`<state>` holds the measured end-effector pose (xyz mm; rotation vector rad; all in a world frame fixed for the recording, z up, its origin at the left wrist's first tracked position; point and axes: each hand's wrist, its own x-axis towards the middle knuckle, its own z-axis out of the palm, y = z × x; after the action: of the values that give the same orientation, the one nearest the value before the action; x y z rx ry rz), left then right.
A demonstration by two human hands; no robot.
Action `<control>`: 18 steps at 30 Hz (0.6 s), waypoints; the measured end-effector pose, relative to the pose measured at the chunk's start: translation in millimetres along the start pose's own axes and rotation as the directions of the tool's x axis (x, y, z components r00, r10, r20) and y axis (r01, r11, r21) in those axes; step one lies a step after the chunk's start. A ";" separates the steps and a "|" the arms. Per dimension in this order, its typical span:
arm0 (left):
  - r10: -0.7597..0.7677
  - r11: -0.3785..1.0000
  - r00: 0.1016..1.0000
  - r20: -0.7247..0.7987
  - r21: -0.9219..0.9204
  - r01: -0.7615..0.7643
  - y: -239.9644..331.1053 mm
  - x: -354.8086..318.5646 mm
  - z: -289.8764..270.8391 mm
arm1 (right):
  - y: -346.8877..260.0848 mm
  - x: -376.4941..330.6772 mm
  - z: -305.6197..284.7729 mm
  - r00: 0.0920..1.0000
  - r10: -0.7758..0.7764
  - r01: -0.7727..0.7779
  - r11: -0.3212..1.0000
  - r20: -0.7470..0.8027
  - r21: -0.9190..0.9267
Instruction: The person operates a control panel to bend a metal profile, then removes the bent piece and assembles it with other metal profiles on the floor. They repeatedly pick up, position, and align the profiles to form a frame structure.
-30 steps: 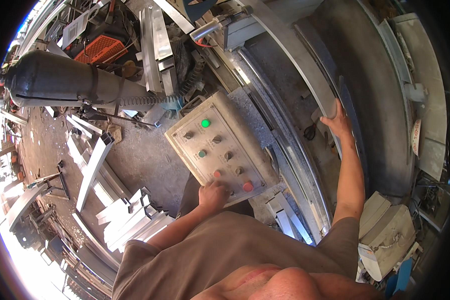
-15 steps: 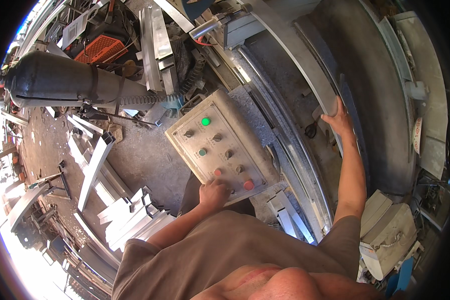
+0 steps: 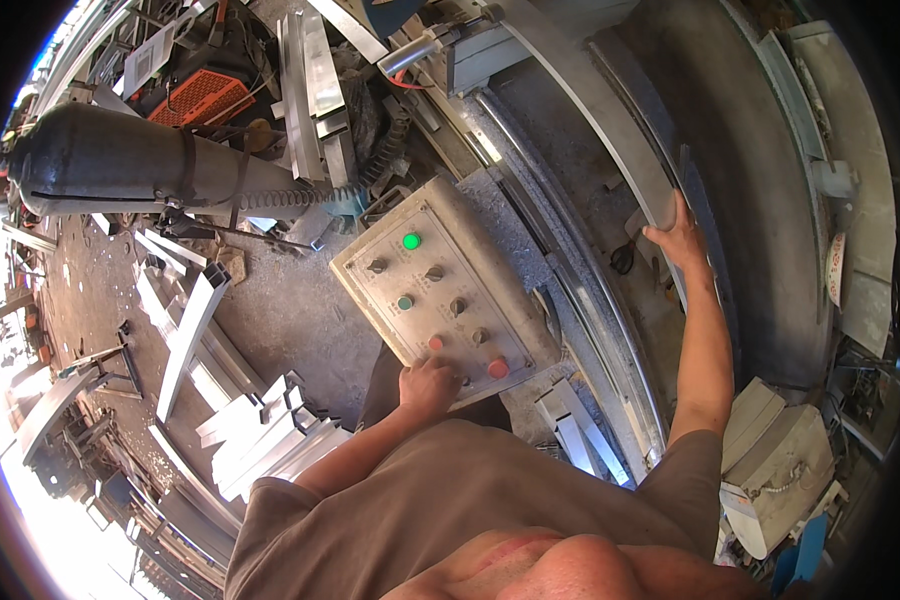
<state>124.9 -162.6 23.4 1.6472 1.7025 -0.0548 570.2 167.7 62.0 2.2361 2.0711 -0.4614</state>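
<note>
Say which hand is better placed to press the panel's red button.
Left. The left hand already rests on the control panel beside the red button; the right hand is off on the curved metal strip.

The control panel (image 3: 445, 300) is dull, dusty grey metal with glossy plastic buttons. At two o'clock from it, the curved strip (image 3: 610, 120) looks smooth brushed metal. At eight o'clock, stacked profiles (image 3: 260, 430) shine bare. The concrete floor (image 3: 280, 310) is rough, matt.
</note>
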 end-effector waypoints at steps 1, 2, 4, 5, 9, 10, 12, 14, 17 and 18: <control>0.010 1.000 1.000 -0.017 -0.013 -0.010 -0.4 -0.4 0.5 | -0.3 -0.3 -0.4 1.000 0.005 -0.005 1.000 0.002 0.002; 0.023 1.000 0.999 -0.026 -0.016 -0.023 -0.8 -0.8 1.0 | -0.6 -0.6 -0.7 1.000 0.008 -0.008 1.000 -0.005 -0.004; 0.011 1.000 1.000 -0.015 -0.010 -0.011 -1.3 -0.6 1.8 | -1.4 -1.1 -1.2 1.000 0.022 -0.022 1.000 0.008 0.002; 0.007 1.000 1.000 0.006 0.003 -0.008 -1.4 -0.4 2.0 | -1.7 -1.2 -1.3 1.000 0.020 -0.020 1.000 0.003 -0.001; 0.002 1.000 1.000 0.005 0.001 -0.002 -0.4 -0.3 0.2 | -1.5 -1.2 -1.1 1.000 0.016 -0.016 1.000 0.005 0.013; 0.002 1.000 1.000 0.005 0.000 -0.002 0.3 -0.5 -0.8 | -1.1 -1.0 -1.1 1.000 0.014 -0.014 1.000 0.004 0.016; -0.004 1.000 1.000 0.016 0.002 0.004 1.5 -0.9 -2.9 | 0.1 -0.5 -0.7 1.000 0.010 -0.010 1.000 0.015 0.025; -0.007 1.000 0.999 0.032 0.008 0.007 2.5 -1.0 -4.6 | 1.1 0.0 -0.4 0.999 0.008 -0.010 0.999 0.039 0.034; -0.009 1.000 0.999 0.041 0.008 0.009 2.9 -0.8 -5.5 | 1.6 0.3 0.1 0.999 0.012 -0.013 1.000 0.033 0.024; -0.010 1.000 1.000 0.029 -0.005 0.010 2.8 -0.7 -5.2 | 1.5 0.2 0.3 1.000 0.016 -0.017 1.000 0.027 0.023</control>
<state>124.8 -160.1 28.8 1.6260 1.6880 -0.0785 571.6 167.6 61.5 2.2452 2.0433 -0.5141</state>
